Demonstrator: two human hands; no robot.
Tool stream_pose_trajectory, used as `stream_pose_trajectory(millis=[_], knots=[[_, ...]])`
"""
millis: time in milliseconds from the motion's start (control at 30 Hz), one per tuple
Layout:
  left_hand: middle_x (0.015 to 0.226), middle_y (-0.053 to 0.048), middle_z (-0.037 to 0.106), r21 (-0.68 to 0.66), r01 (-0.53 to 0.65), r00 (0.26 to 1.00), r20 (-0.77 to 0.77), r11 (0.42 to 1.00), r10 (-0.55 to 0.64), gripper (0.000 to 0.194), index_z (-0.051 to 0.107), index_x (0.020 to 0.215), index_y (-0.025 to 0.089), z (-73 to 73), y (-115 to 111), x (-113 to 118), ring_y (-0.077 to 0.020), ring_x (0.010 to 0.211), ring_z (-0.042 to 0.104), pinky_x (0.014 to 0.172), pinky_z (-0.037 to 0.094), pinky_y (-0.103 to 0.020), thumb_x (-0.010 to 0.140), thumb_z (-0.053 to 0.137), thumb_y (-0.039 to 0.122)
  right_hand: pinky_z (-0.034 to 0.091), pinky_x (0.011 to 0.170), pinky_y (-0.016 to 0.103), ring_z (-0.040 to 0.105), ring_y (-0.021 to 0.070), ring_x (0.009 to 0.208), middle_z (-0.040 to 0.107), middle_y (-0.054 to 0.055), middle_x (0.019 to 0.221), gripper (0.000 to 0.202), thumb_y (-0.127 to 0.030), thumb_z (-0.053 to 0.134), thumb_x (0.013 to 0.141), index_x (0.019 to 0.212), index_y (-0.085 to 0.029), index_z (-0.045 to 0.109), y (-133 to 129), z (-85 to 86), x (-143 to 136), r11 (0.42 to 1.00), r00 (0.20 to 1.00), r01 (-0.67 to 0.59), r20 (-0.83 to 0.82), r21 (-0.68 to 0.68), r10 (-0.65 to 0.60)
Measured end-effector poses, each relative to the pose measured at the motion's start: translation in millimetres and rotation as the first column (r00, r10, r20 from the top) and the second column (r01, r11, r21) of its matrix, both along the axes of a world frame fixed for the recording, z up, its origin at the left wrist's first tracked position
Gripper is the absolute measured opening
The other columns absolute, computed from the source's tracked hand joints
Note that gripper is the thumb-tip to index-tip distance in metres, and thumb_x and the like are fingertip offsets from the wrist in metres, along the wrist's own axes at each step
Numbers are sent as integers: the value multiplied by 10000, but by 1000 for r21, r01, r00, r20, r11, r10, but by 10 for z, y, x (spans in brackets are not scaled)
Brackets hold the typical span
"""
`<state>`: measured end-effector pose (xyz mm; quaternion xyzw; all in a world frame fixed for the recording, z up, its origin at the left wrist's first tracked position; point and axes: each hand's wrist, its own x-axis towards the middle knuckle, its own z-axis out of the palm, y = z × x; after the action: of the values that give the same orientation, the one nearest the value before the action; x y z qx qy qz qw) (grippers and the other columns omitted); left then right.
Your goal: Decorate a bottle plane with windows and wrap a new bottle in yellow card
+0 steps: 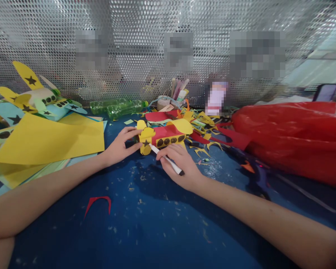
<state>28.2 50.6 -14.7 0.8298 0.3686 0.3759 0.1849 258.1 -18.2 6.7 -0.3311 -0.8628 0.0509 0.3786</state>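
Observation:
A red and yellow paper-covered model plane [168, 133] lies on the blue table [123, 231], with black oval windows along its side. My left hand [122, 146] steadies its tail end at the left, thumb and fingers around the yellow tail piece. In my right hand [182, 166] is a white marker [168, 160] with a black end; its tip touches or nearly touches the black star [146, 142] on the yellow tail piece.
Yellow paper sheets [53, 144] and finished paper planes [44, 97] are at the left. Green bottles [126, 109] lie behind. Paper scraps [204, 123] and a red plastic bag [291, 138] are at the right. A red scrap [98, 199] lies in front.

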Motion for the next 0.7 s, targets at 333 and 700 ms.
stream_pose_trajectory(millis=[333,700], knots=[[1267,-73,468,-3,-13,1000,-7,1000,13,419,541,1237,275,2,-5,0,-236,1227,449,1006,445,-421,875,538,485,375,692,328,543,178,737,632,16,761,137,-155,428,887,826,-220,532,-10,7,-4,1000,1000,8,16,-10,-8],[1259,-80,465,6,-3,1000,-4,1000,3,416,542,1235,258,0,-1,0,-231,1221,457,1012,444,-421,879,534,474,376,694,327,544,174,734,627,13,758,138,-143,427,884,825,-219,525,-15,9,-3,1000,1000,11,9,-9,-11]])
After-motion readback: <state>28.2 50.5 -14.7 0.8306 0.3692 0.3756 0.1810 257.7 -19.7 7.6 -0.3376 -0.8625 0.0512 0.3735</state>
